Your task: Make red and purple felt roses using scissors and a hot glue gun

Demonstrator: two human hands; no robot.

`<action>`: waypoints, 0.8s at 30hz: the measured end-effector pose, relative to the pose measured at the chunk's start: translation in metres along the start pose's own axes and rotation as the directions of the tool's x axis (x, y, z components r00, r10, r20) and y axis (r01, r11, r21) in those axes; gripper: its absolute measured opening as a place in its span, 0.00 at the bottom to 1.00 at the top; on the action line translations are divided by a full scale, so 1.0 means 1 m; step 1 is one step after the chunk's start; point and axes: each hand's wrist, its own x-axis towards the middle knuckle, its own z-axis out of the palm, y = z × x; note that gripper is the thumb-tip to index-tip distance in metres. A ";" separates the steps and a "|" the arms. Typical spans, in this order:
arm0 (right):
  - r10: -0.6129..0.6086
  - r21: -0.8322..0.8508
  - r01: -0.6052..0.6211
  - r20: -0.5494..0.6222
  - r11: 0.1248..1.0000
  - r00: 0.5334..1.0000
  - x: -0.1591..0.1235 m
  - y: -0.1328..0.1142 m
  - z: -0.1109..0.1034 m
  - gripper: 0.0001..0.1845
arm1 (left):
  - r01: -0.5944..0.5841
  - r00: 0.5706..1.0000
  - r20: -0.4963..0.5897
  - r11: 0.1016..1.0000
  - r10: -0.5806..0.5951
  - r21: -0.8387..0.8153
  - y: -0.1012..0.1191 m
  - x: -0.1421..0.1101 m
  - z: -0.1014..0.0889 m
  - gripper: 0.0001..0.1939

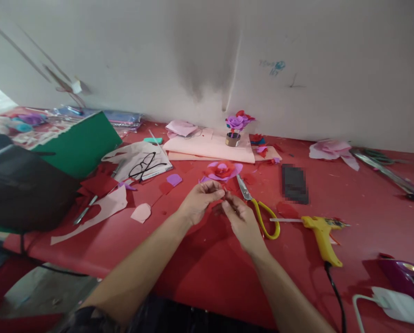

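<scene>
My left hand (203, 199) and my right hand (240, 219) meet above the red tabletop, both with fingers closed in a pinch. Whatever lies between the fingertips is too small to make out; it may be red. Just beyond them rests a purple and red flower (222, 170) with layered petals. Scissors with yellow handles (268, 226) lie beside my right hand, blades pointing away. Left of my hands are a purple petal piece (174, 180) and a pale pink petal piece (141, 212).
A yellow glue gun (319, 233) with a glue stick lies on the right, near a blurred dark object (295, 183). A small pot of flowers (233, 138) stands on pink sheets (207, 150) by the wall. Eyeglasses (147, 166), a green board (82, 143) and a black bag (27, 189) occupy the left.
</scene>
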 end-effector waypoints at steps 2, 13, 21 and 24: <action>-0.016 -0.004 0.016 -0.057 1.000 0.998 0.001 0.003 -0.001 0.08 | -0.030 0.997 -0.068 1.000 0.030 0.002 0.000 0.000 0.001 0.15; 0.011 0.032 -0.012 0.038 0.999 0.999 -0.001 -0.002 0.001 0.14 | 0.054 0.998 0.045 0.999 -0.054 -0.005 0.003 -0.002 0.001 0.14; -0.065 -0.159 0.047 -0.107 0.986 0.992 -0.003 0.001 -0.001 0.11 | -0.020 0.997 -0.071 1.000 0.019 -0.006 0.000 -0.002 0.006 0.13; -0.059 -0.071 0.056 -0.037 0.996 0.998 -0.002 0.000 0.001 0.15 | 0.003 0.999 0.047 0.999 -0.005 0.033 0.001 -0.003 0.003 0.12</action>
